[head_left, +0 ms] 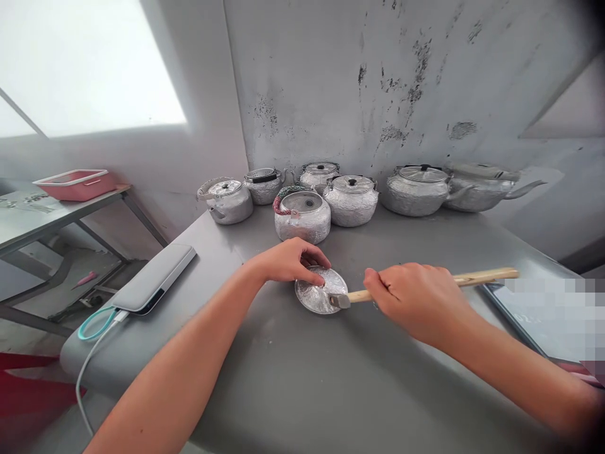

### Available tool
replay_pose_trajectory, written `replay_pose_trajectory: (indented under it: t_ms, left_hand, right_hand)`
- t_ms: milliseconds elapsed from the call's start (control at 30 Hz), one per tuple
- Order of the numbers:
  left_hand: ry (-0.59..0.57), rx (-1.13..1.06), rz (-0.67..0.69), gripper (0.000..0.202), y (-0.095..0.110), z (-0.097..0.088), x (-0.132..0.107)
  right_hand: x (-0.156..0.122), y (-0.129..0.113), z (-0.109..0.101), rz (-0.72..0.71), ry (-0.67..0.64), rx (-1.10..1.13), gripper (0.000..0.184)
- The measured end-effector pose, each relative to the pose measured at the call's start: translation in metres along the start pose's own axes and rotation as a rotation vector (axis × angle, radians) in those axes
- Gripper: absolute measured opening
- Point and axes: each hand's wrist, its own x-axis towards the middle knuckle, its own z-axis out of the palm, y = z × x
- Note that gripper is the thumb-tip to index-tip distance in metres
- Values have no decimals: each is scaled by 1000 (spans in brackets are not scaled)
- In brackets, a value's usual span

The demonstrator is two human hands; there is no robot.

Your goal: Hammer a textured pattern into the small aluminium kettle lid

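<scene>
A small round hammered metal lid [316, 297] lies flat on the grey table [331, 384] in front of me. My left hand [289, 260] rests on its far edge, fingers curled down and pinching it. My right hand [412, 297] is closed round the wooden handle of a small hammer [477, 277]. The hammer's metal head [338, 300] touches the lid's right side. Just behind the lid stands a lidless hammered kettle [302, 217] with a cord-wrapped handle.
Several more silver kettles [350, 200] line the back of the table against a stained wall. A grey power bank [154, 278] with a teal cable lies at the left edge. A blurred-out tablet [543, 315] sits at right. A pink tray [75, 184] rests on a side table.
</scene>
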Motion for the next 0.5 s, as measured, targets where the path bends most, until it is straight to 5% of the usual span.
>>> replay_pose_trajectory:
  t_ms: [500]
  left_hand:
    - [3, 0, 8, 38, -1, 1, 0]
  right_hand:
    - [4, 0, 2, 31, 48, 83, 55]
